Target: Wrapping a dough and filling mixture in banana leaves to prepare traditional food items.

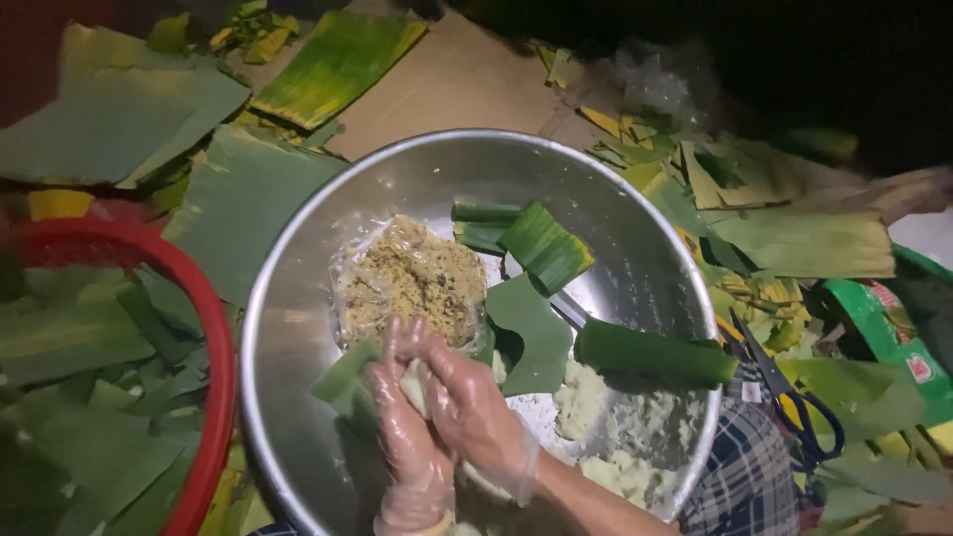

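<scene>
From the head camera, both gloved hands meet over the near side of the steel bowl (298,328), so crumbs fall back into it. The left hand (412,452) and right hand (476,407) are cupped together around a pale lump of dough (415,385), pressing it. A leaf strip (347,382) lies under them; the speckled filling (412,283) sits just beyond, within reach. Scissors (794,397) rest well apart among leaves on the right.
</scene>
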